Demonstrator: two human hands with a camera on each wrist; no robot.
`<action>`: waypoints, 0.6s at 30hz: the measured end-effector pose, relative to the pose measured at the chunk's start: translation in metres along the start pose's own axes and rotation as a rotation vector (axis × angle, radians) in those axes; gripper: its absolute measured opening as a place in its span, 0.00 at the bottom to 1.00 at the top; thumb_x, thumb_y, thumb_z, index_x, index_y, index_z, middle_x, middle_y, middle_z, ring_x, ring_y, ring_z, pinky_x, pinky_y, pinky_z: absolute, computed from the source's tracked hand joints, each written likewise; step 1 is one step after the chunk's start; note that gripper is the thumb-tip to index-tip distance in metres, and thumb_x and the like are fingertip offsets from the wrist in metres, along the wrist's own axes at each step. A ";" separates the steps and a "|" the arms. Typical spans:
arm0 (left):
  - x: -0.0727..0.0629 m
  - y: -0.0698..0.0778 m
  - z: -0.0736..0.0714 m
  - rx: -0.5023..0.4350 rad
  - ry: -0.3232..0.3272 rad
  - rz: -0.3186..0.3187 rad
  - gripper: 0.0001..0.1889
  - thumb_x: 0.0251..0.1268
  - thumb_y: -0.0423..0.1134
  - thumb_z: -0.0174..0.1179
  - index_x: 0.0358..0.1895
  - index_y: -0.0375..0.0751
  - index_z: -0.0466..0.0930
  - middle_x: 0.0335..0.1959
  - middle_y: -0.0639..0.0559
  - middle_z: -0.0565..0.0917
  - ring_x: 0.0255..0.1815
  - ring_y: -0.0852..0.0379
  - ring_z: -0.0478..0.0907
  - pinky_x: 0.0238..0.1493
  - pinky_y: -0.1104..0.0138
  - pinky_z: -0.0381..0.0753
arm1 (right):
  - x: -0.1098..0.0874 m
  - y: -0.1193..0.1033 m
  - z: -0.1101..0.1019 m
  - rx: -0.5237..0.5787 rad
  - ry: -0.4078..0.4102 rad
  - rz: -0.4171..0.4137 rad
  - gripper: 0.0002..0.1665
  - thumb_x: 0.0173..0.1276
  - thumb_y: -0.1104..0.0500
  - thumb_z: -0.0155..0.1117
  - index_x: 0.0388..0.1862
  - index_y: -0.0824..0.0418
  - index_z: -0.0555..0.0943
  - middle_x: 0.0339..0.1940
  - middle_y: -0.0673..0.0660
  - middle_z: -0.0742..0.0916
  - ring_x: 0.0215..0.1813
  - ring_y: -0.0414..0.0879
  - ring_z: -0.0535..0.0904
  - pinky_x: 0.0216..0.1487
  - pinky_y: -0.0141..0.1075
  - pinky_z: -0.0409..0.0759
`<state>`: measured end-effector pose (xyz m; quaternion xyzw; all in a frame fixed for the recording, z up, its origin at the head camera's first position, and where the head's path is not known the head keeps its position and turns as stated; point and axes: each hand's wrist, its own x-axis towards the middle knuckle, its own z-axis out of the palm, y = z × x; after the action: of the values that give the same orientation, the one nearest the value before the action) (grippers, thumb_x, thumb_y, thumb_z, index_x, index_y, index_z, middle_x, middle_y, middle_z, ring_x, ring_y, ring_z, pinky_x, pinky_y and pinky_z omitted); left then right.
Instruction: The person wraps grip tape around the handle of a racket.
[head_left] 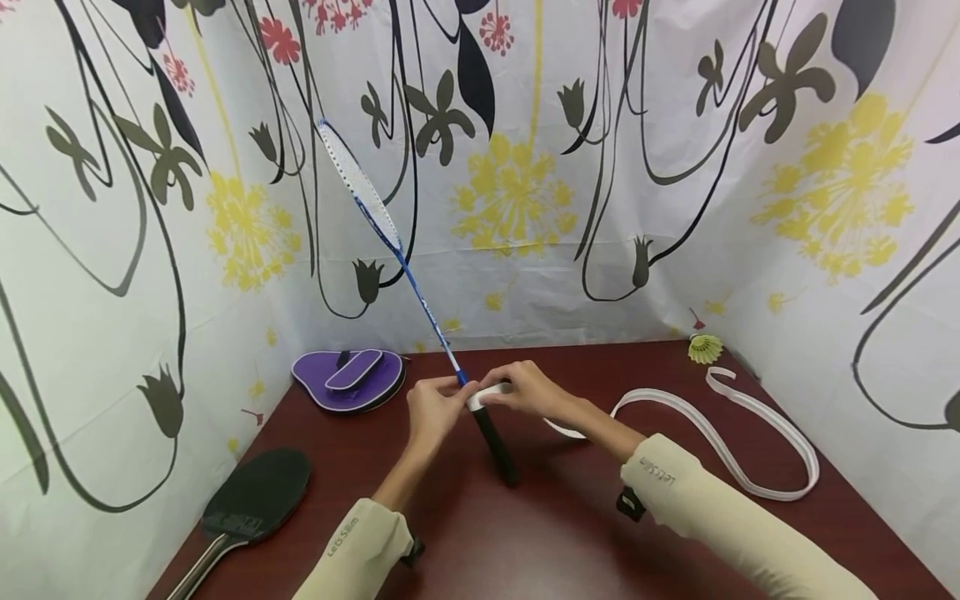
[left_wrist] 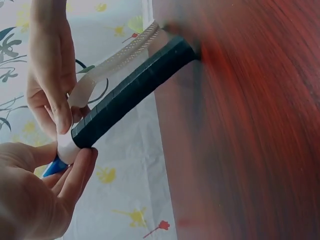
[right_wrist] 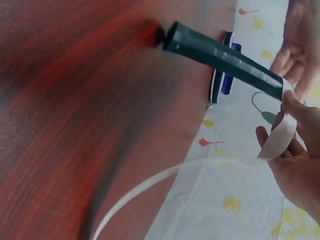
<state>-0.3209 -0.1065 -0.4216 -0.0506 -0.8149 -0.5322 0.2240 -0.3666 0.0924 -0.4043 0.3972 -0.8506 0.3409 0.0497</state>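
Observation:
A badminton racket with a blue and white frame leans with its head up and to the left, its black-wrapped handle slanting down towards the table. Around the top of the handle my left hand pinches the racket between thumb and fingers. My right hand pinches a white grip tape right at the same spot. A white band of it lies round the top of the handle, just above the black wrap. From the right fingers the tape runs on to the table.
Loose tape curves over the right side of the dark red table. A yellow shuttlecock lies at the back right. On the left are a purple paddle case and a black table tennis paddle. A flowered curtain surrounds the table.

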 end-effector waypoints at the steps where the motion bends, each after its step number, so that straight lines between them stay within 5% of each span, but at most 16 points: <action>1: 0.000 -0.001 -0.002 -0.014 -0.020 -0.010 0.13 0.60 0.43 0.77 0.42 0.39 0.93 0.29 0.48 0.91 0.28 0.55 0.90 0.31 0.64 0.89 | 0.001 0.001 -0.002 0.006 -0.011 0.004 0.10 0.71 0.54 0.73 0.47 0.55 0.91 0.39 0.46 0.92 0.29 0.36 0.80 0.34 0.29 0.79; 5: -0.001 -0.003 -0.008 -0.094 -0.094 -0.050 0.13 0.62 0.42 0.76 0.44 0.37 0.92 0.32 0.46 0.92 0.30 0.54 0.90 0.32 0.64 0.89 | 0.002 0.002 -0.008 0.035 -0.045 0.004 0.06 0.70 0.55 0.74 0.43 0.52 0.92 0.36 0.44 0.91 0.24 0.43 0.75 0.29 0.29 0.74; 9: -0.002 -0.002 -0.012 -0.176 -0.159 -0.061 0.11 0.65 0.37 0.74 0.45 0.33 0.91 0.36 0.41 0.91 0.33 0.51 0.91 0.33 0.63 0.89 | 0.002 0.003 -0.010 0.051 -0.060 -0.019 0.04 0.69 0.56 0.75 0.41 0.52 0.92 0.37 0.45 0.92 0.31 0.48 0.81 0.33 0.29 0.78; 18: 0.000 0.000 -0.015 -0.113 -0.244 -0.035 0.08 0.67 0.35 0.71 0.43 0.33 0.91 0.40 0.42 0.91 0.36 0.54 0.90 0.40 0.55 0.90 | 0.002 0.001 -0.012 0.025 -0.066 -0.049 0.02 0.67 0.53 0.77 0.37 0.49 0.92 0.33 0.40 0.91 0.32 0.40 0.82 0.34 0.29 0.79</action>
<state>-0.3157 -0.1197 -0.4165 -0.1134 -0.8054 -0.5712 0.1108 -0.3707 0.0992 -0.3948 0.4296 -0.8374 0.3369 0.0250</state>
